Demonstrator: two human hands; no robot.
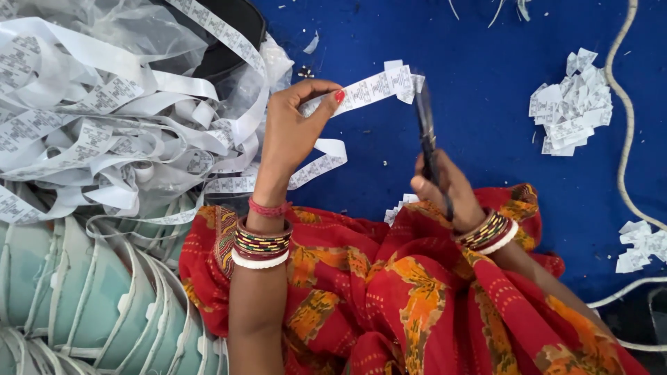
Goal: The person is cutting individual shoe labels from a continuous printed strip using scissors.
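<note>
Over blue cloth [486, 139], left hand [292, 132] pinches label strip [375, 87]; right hand [448, 191] raises scissors [425, 132].

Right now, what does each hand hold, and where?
Left hand pinches the label strip near its free end; right hand holds the scissors by the handles.

The strip [368, 90] pinched in the left hand [292, 132] is white with fine grey print, like the tangle of strips [104, 132] left of that hand. Its nails are red. The scissors [427, 146] in the right hand [448, 191] are black. Bangles [262, 244] below the left hand are maroon, yellow, green and white. The cloth [389, 292] beneath both hands is red with orange flowers. The floor [486, 83] beyond the hands is deep blue.
</note>
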